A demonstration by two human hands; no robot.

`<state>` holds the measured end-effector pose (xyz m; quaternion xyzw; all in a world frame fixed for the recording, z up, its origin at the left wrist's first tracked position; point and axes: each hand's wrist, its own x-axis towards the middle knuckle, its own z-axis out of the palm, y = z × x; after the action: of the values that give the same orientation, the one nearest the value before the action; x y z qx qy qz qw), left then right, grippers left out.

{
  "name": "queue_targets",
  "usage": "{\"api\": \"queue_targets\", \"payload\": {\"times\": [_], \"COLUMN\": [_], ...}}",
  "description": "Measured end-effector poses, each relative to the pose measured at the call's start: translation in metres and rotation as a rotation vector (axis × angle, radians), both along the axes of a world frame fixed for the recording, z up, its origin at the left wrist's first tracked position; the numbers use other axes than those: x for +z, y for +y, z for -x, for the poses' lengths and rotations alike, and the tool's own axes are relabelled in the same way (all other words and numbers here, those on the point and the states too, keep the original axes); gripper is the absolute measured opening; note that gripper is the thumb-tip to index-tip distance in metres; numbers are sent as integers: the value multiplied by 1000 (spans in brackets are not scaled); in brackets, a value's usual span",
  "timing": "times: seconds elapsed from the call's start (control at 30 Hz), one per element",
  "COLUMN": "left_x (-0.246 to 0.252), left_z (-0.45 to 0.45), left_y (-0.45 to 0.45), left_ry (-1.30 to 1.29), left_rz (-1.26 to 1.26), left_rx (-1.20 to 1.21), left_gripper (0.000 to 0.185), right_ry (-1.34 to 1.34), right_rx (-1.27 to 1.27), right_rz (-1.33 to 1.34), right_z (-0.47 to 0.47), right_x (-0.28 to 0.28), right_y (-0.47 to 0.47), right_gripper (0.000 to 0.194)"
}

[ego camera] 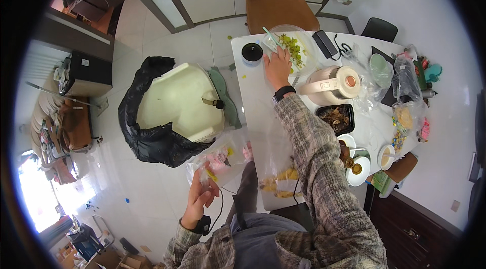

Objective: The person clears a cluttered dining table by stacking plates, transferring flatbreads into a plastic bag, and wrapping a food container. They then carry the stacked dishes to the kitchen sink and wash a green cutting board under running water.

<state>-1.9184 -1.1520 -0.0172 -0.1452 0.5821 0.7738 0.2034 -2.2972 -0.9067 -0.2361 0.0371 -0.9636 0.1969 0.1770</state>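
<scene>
My left hand (200, 195) grips the gathered edge of a clear plastic bag (237, 151) beside the table. Inside the bag are pink-and-white wrappers (219, 159) and some yellow scraps. Over the white tabletop reaches my right hand (278, 68), its fingers around a clear plastic cup (270, 43) with a pale green straw (270, 35). The cup's lower part is hidden by the hand. Next to these fingers, green grapes on stems (291, 47) lie in a round clear plastic container (312, 50). A dark-topped cup (252, 53) stands to the left.
A cream electric kettle (332, 85) and a black food tray (335, 118) stand near my right forearm. Bagged bananas (281, 183) lie at the table's near edge. On the floor sits a cream plastic baby seat (178, 102) draped with a black jacket (131, 132). A brown chair (283, 7) stands beyond the table.
</scene>
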Motion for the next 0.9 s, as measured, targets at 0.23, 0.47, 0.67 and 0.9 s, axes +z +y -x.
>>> {"api": "queue_targets", "payload": {"times": [0.23, 0.47, 0.67, 0.9], "left_x": [-2, 5, 13, 18], "left_z": [-5, 5, 4, -20], "left_y": [-4, 8, 30, 36], "left_ry": [50, 52, 45, 33], "left_rz": [-24, -49, 60, 70], "left_rx": [15, -49, -54, 1], "left_gripper": [82, 83, 97, 95], "right_ry": [-76, -41, -134, -207], "right_rx": [-158, -153, -53, -243], "right_rz": [55, 83, -29, -86], "right_z": [-10, -68, -16, -13], "right_x": [5, 27, -10, 12], "right_y": [4, 12, 15, 13], "right_gripper": [59, 59, 44, 50]}}
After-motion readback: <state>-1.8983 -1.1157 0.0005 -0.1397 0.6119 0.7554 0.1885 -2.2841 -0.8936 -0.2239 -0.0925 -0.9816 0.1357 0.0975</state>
